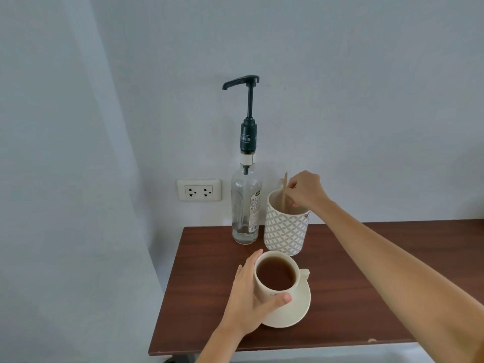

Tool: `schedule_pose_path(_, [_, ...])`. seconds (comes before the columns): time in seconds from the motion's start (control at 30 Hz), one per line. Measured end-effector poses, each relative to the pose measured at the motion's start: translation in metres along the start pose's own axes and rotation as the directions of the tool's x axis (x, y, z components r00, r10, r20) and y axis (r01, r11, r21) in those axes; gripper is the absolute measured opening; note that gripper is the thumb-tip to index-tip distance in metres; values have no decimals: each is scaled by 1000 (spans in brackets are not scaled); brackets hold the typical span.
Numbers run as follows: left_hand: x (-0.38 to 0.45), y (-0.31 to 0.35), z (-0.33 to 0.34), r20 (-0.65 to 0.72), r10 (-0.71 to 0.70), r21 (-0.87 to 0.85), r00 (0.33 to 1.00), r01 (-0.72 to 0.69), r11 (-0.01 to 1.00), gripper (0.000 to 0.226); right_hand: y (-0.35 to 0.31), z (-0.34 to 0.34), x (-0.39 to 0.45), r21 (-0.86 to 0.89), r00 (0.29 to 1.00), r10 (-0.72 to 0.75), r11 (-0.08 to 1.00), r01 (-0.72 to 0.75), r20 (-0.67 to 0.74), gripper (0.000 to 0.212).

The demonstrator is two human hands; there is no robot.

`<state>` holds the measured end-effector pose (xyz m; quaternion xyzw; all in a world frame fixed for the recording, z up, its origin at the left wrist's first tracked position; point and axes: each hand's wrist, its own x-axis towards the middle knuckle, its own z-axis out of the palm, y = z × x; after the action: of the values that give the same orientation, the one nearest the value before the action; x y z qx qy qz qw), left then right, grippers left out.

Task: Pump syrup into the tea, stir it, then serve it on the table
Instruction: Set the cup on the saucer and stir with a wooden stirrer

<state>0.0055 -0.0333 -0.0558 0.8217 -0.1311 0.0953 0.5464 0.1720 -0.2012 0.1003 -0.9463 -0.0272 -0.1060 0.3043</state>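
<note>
A cream cup (pixel 264 290) full of brown tea stands on a cream saucer (pixel 296 310) near the table's front. My left hand (pixel 246 297) is wrapped around the cup's left side. A clear glass syrup bottle (pixel 246 205) with a tall black pump (pixel 248 100) stands at the back, its spout pointing left. Right of it is a white patterned holder (pixel 285 229). My right hand (pixel 305 191) is over the holder, fingers pinched on a wooden stir stick (pixel 285 189) that stands in it.
The dark brown wooden table (pixel 353 284) stands against a pale wall. Its left edge runs just left of the bottle and cup. A white double wall socket (pixel 199 190) sits left of the bottle.
</note>
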Motion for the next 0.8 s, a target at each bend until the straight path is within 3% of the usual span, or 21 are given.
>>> schedule_pose_path(0.17, [-3, -8, -8, -45, -20, -12, 999, 19, 1000, 86, -10, 12, -6, 151, 990, -113, 980, 126, -90, 23])
schedule_pose_path(0.3, [-3, -7, -6, -38, -38, -15, 999, 37, 999, 87, -7, 7, -10, 216, 986, -105, 967, 132, -133, 14])
schedule_pose_path(0.43, [-1, -5, -3, -7, -50, -29, 999, 49, 998, 93, -11, -14, -19, 369, 970, -69, 917, 153, -232, 51])
schedule_pose_path(0.47, [-1, -5, -3, -1, -54, -30, 999, 54, 998, 94, -14, -23, -25, 414, 959, -64, 893, 179, -275, 49])
schedule_pose_path(0.57, [-1, -5, -5, 2, -64, -33, 998, 64, 997, 94, -18, -48, -50, 545, 923, -91, 783, 299, -375, 9])
schedule_pose_path(0.6, [-1, -5, -5, 1, -71, -37, 997, 71, 997, 94, -15, -52, -63, 585, 918, -96, 744, 324, -386, 11])
schedule_pose_path(0.7, [-1, -5, -6, 7, -80, -39, 997, 80, 996, 94, -1, -44, -106, 633, 944, -151, 709, 311, -294, 21])
schedule_pose_path(0.8, [-2, -5, -6, 4, -80, -52, 997, 80, 995, 93, 17, -16, -142, 503, 967, -199, 827, 252, -158, 26])
